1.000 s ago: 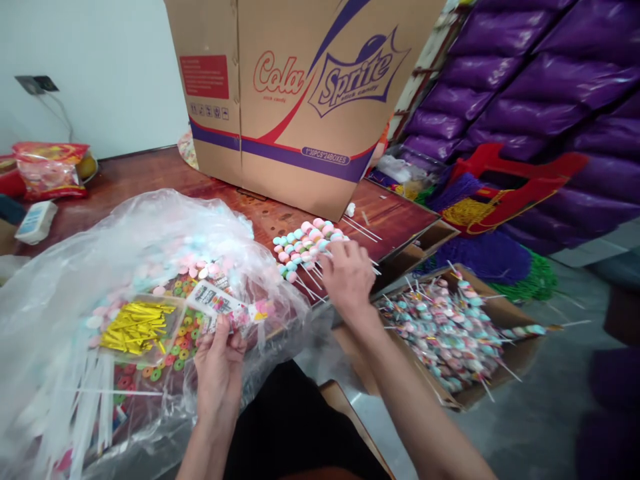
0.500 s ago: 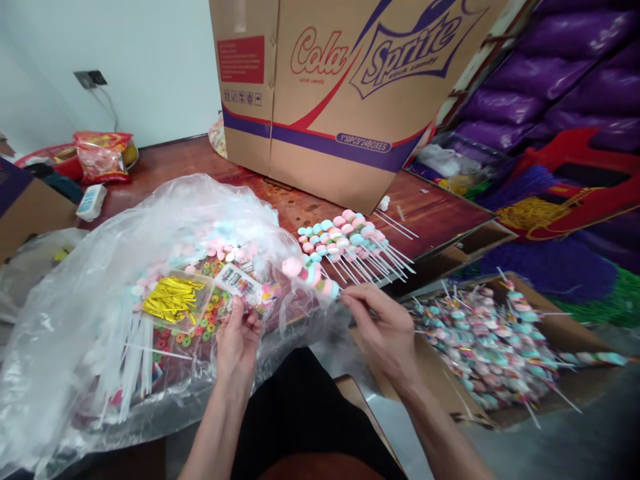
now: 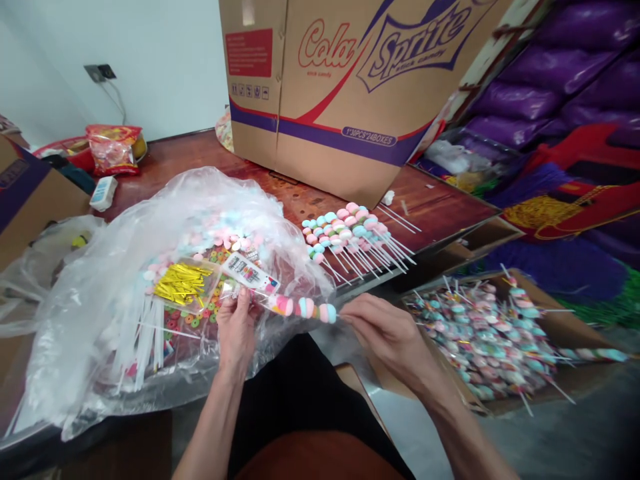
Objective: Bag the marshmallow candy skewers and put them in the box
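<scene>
My left hand pinches a small printed clear packaging bag between thumb and fingers. From the right, my right hand grips the thin white stick of a marshmallow skewer, closed around it. Pink, blue and white marshmallows run along the skewer, and its far end lies at the mouth of the bag, apparently inside it. Just beyond my left hand is a clear tray of gold twist ties. Ring-shaped candies and loose marshmallows lie around it on a large clear plastic sheet.
More marshmallow skewers are piled on the wooden table. Behind them stands a large cardboard carton. An open box at the right holds many wrapped skewers. White sticks lie at the left.
The skewer in my right hand has moved down and its far end has gone to the bag's mouth. My left hand still holds the bag. The whole view has shifted slightly.
</scene>
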Demonstrator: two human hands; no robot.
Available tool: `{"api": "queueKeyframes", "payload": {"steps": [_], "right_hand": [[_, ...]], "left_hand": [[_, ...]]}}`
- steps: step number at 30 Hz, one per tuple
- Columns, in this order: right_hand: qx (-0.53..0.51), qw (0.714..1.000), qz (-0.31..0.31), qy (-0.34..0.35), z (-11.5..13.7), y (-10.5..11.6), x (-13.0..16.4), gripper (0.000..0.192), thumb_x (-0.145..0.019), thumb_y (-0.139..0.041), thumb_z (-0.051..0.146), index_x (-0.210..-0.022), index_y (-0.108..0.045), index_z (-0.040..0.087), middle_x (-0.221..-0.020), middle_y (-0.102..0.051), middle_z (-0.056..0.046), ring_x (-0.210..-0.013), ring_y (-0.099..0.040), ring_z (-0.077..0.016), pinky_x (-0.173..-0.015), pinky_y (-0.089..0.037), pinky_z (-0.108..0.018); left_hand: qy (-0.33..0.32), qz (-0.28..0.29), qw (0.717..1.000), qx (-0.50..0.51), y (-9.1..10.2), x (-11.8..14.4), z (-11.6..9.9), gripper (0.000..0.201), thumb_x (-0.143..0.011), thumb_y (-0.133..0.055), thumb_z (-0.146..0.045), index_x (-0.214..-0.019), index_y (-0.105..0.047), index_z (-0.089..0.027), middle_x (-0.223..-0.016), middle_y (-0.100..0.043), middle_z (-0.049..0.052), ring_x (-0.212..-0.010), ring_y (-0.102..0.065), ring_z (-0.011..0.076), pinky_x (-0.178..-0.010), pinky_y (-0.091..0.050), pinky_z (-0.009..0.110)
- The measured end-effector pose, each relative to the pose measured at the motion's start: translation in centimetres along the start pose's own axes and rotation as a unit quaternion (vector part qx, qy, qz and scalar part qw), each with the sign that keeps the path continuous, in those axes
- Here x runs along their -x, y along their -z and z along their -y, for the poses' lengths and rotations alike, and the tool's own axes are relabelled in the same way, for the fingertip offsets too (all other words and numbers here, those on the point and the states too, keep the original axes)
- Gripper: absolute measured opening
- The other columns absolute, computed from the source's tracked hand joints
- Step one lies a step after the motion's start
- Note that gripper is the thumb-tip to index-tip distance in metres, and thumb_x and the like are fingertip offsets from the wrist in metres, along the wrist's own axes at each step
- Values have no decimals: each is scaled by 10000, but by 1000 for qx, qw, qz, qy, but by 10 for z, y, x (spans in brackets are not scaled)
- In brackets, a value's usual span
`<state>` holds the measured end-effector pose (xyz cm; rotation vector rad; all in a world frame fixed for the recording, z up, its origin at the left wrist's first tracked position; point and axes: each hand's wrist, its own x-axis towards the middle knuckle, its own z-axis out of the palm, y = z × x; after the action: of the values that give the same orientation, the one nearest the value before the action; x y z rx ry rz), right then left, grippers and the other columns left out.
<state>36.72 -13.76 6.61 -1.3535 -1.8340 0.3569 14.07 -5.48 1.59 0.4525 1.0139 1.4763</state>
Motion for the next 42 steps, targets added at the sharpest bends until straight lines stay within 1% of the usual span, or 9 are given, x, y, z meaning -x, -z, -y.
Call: {"api": "queueKeyframes", "payload": {"steps": [3,7,16,24,29,32,35,38,42], "right_hand": [[-48,998,3,-32,1,-10,3,158,-977,-547,149,-874,-657,199,-785,-622,-7,-715,-592,-130,-666,-445,-247],[-48,997,10,-59,1,-25,8,160,-983,-540,162,-882,-659,195,-783,-595,-6,-700,-570,-127,-659,-419,-251],[-58,996,22,-71,5,-35,8,162,-981,-543,178,-861,-650,195,-757,-581,0,-678,-551,-123,-645,-402,-246],[-41,994,-18,-97,21,-62,6,200,-970,-504,151,-828,-640,192,-766,-610,-17,-686,-583,-135,-655,-435,-241],[-59,990,-53,-113,32,-84,-1,223,-963,-479,147,-806,-628,199,-757,-610,-19,-682,-576,-142,-662,-446,-242],[-76,987,-71,-122,33,-87,-2,228,-968,-458,161,-833,-639,191,-788,-620,-33,-712,-584,-147,-680,-452,-246],[-111,982,-24,-153,29,-81,6,211,-972,-485,213,-868,-668,185,-812,-657,-37,-729,-601,-150,-683,-451,-248],[-152,961,49,-225,24,-77,16,261,-972,-509,296,-784,-656,190,-637,-568,19,-601,-533,-128,-583,-400,-233],[-190,947,55,-253,29,-88,18,323,-963,-500,346,-686,-563,191,-578,-465,46,-548,-452,-109,-553,-349,-231]], "left_hand": [[-13,14,1000,-9,1,3,2,355,-627,-892,-414,-827,-730,-170,-814,-747,21,-734,-688,145,-707,-581,280],[-40,-9,999,-20,0,10,6,342,-624,-890,-422,-762,-710,-166,-720,-711,-8,-662,-658,123,-661,-573,262],[-18,-23,999,-44,-1,13,10,420,-625,-880,-468,-824,-688,-152,-724,-687,3,-657,-656,133,-634,-570,269],[-7,21,998,-63,-5,22,16,373,-722,-817,-467,-888,-644,-182,-857,-720,22,-757,-696,154,-689,-570,273],[40,75,993,-77,-8,30,17,393,-716,-831,-433,-947,-664,-161,-888,-726,48,-794,-700,163,-722,-577,279],[58,85,992,-66,-9,29,15,407,-706,-846,-404,-982,-667,-164,-906,-725,43,-814,-699,158,-743,-579,280],[60,77,995,-33,-6,25,10,387,-702,-855,-384,-972,-677,-170,-928,-721,35,-799,-690,137,-731,-571,259],[64,84,994,-20,-2,23,8,387,-701,-855,-390,-972,-686,-171,-961,-730,53,-811,-693,143,-735,-566,261],[91,114,988,-51,2,29,10,400,-686,-859,-414,-947,-697,-158,-906,-745,78,-752,-704,169,-690,-561,279]]}}
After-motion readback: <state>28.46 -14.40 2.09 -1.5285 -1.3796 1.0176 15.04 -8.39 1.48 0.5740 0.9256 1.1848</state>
